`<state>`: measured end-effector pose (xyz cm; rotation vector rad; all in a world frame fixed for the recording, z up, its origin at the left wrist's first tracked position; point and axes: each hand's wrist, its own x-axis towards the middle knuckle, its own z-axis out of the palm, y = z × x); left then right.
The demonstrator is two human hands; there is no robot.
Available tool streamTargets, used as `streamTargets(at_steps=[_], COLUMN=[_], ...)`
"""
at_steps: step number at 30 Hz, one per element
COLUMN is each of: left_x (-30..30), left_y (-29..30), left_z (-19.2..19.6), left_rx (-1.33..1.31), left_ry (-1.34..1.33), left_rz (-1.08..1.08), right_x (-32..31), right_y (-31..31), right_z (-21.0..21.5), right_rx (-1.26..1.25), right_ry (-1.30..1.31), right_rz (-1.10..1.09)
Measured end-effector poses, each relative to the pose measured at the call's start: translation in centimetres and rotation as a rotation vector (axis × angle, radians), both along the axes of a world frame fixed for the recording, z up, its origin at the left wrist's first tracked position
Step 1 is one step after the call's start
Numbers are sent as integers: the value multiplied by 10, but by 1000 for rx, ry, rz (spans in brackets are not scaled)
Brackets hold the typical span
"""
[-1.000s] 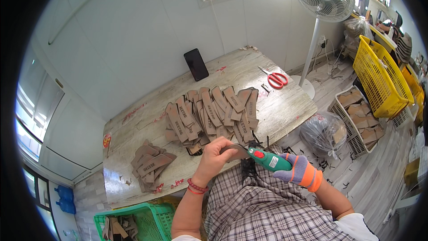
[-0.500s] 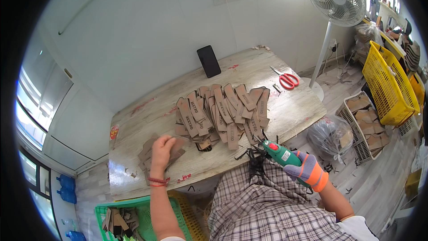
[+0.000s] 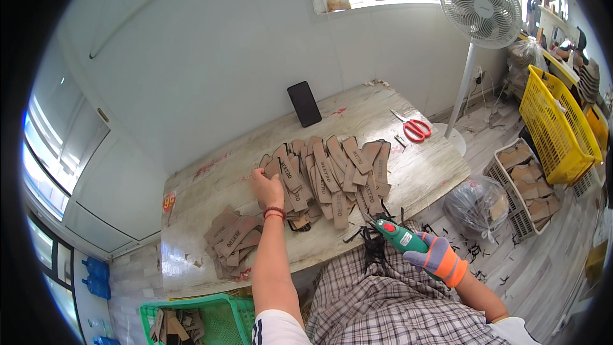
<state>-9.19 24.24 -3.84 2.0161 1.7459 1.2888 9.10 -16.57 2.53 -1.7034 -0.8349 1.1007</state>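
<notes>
My bare left hand (image 3: 267, 190), a red bead bracelet at its wrist, has its fingers closed on a flat brown strip (image 3: 272, 167) at the left end of a large pile of printed, dark-edged strips (image 3: 325, 176). In my right hand (image 3: 438, 259), gloved in grey and orange, are green electric scissors (image 3: 401, 236) with a red switch. Their tip points at the table's front edge, just right of the pile. Black trimmings (image 3: 375, 249) hang in a bunch below the tip. A smaller pile of similar strips (image 3: 235, 237) lies left of my left forearm.
Red-handled scissors (image 3: 417, 130) lie at the table's (image 3: 191, 191) far right; a black phone (image 3: 304, 103) leans on the wall. A fan (image 3: 482, 7), crates (image 3: 554, 131) and a clear bag (image 3: 476, 204) stand right. A green basket (image 3: 223, 310) is below the table's left front.
My left hand has moved from the smaller left pile, letting go of a strip there, up and right to the large pile. My right hand keeps hold of the electric scissors, nearly still.
</notes>
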Motion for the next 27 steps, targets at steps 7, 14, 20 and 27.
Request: streamTargets(at_steps=[7, 14, 20, 27], left_x=[7, 48, 73, 85], left_y=[-107, -205, -224, -234], left_z=[54, 64, 55, 44], left_rx=[-235, -570, -650, -786], left_ry=[-1059, -1452, -1560, -1550], left_rz=[-553, -682, -656, -672], right_x=[-7, -14, -10, -6], right_y=[14, 20, 12, 9], right_z=[11, 18, 22, 18], right_rx=[47, 115, 113, 150], right_ry=[63, 93, 85, 64], right_rz=[-68, -134, -209, -227])
